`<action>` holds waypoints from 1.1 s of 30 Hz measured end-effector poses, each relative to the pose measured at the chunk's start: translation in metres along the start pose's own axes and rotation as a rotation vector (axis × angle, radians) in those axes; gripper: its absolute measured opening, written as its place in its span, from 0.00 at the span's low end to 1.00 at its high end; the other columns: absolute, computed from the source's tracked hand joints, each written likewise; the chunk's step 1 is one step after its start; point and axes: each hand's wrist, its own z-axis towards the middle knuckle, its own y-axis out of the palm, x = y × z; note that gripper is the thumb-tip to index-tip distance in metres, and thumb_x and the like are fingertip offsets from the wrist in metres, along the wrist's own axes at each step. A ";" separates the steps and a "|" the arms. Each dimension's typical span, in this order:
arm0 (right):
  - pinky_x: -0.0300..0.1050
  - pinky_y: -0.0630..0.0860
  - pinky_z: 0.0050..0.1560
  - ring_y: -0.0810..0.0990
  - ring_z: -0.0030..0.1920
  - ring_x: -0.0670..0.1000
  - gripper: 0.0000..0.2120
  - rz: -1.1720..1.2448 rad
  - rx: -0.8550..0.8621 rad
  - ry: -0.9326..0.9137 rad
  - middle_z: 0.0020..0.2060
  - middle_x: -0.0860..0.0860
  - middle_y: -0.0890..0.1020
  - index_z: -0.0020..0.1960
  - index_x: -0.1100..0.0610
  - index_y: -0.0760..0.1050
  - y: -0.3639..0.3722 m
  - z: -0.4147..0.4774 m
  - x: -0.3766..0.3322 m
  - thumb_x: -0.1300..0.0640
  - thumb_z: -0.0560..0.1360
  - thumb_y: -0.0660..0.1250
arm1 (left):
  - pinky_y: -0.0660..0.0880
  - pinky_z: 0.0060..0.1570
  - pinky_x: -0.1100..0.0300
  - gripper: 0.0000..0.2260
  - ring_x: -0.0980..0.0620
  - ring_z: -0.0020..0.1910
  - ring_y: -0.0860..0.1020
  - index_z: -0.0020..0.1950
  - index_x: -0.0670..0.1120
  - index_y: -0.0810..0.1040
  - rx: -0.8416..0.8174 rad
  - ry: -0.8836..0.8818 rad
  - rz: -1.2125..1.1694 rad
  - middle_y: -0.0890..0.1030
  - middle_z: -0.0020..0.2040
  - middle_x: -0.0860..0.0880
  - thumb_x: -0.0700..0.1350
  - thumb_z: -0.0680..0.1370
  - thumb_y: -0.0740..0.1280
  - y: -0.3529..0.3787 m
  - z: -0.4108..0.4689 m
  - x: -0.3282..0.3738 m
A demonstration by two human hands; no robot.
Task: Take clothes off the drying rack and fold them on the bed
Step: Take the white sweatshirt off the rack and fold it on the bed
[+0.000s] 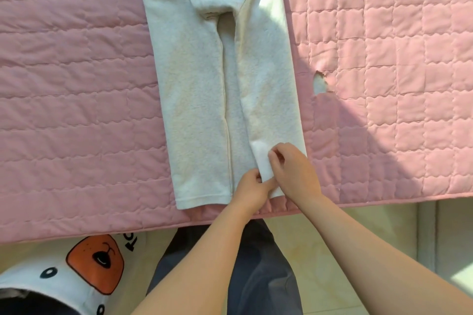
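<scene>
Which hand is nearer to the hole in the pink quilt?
Right. The right hand is below-left of the hole; the left hand is farther left and lower.

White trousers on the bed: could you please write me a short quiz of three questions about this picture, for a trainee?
1. True or false: the white trousers lie spread flat on the pink quilt.
2. Where do the left hand and the right hand hold the trousers? A: at the waistband. B: at the bottom hem of one leg. C: at the crotch seam.
3. Fill in: to the right of the trousers, the quilt has a ____.
Key: 1 true; 2 B; 3 hole.
</scene>
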 end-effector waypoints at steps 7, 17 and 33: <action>0.55 0.77 0.50 0.78 0.54 0.57 0.12 -0.376 0.012 -0.408 0.55 0.55 0.79 0.50 0.59 0.79 0.002 0.026 0.013 0.66 0.68 0.70 | 0.77 0.45 0.57 0.12 0.55 0.42 0.79 0.49 0.48 0.76 0.273 0.065 0.341 0.82 0.43 0.52 0.55 0.75 0.70 -0.028 -0.022 -0.030; 0.59 0.49 0.75 0.45 0.78 0.55 0.32 -0.628 -0.233 -0.486 0.79 0.50 0.45 0.79 0.49 0.44 0.001 0.061 0.006 0.40 0.79 0.47 | 0.44 0.75 0.45 0.30 0.46 0.79 0.44 0.79 0.55 0.48 0.514 0.591 1.143 0.44 0.80 0.48 0.54 0.81 0.58 -0.096 0.019 0.015; 0.58 0.58 0.73 0.59 0.75 0.61 0.39 -0.882 -0.197 -0.747 0.76 0.56 0.59 0.78 0.53 0.56 -0.045 0.065 0.050 0.72 0.69 0.54 | 0.45 0.76 0.49 0.43 0.48 0.78 0.50 0.79 0.51 0.53 0.398 0.926 1.595 0.52 0.80 0.49 0.26 0.69 0.64 -0.198 0.019 -0.026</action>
